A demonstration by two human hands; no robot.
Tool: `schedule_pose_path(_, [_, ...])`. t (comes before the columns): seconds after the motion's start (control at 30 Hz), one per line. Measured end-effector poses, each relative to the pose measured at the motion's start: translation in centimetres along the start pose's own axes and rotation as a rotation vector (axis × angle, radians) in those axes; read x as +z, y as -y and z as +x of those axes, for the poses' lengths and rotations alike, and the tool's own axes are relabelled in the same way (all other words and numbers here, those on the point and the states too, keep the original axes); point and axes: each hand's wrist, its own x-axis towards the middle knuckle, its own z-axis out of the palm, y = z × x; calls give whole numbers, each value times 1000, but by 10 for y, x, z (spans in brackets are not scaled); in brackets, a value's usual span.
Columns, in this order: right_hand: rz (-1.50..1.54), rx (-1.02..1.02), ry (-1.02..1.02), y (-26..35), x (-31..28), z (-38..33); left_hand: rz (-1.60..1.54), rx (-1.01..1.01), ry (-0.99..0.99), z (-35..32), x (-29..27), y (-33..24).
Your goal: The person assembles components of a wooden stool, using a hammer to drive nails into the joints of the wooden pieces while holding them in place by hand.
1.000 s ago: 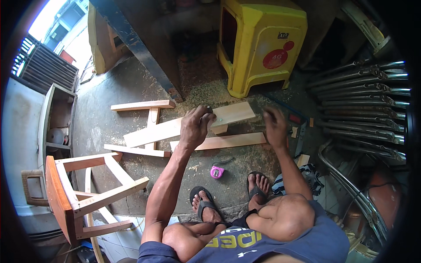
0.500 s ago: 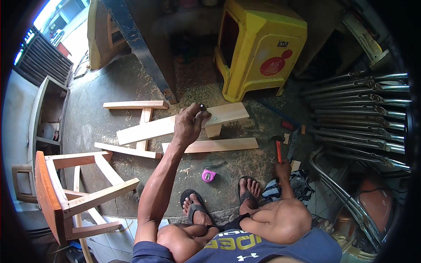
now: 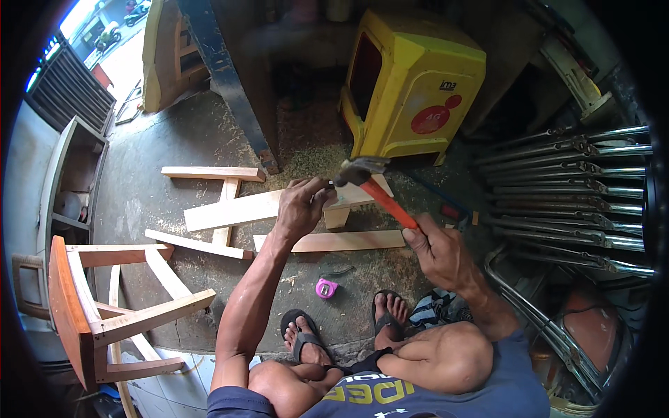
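Hammer (image 3: 376,188) gripped in right hand (image 3: 439,254); left hand (image 3: 301,207) pinches nail.

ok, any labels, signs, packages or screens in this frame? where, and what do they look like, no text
Round red sticker: on the side of the yellow plastic stool, top centre, with a smaller red dot beside it.
Small dark logo mark: same stool face, above the red sticker.
Yellow print on blue shirt: bottom centre, on the person's chest.
No screens or packages visible.
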Motion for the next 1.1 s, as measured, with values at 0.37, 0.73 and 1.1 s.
schedule_pose_path(0.37, [71,4,1,26,-4,18,-25,21,3,-2,-2,9])
schedule_pose_path(0.73, [260,329,-146,-40,11,-28,489,-136,422,-2,-48,-21])
schedule_pose_path(1.1, [484,1087,-296,-115,92,-125,488,-172,459,-2,-61,9])
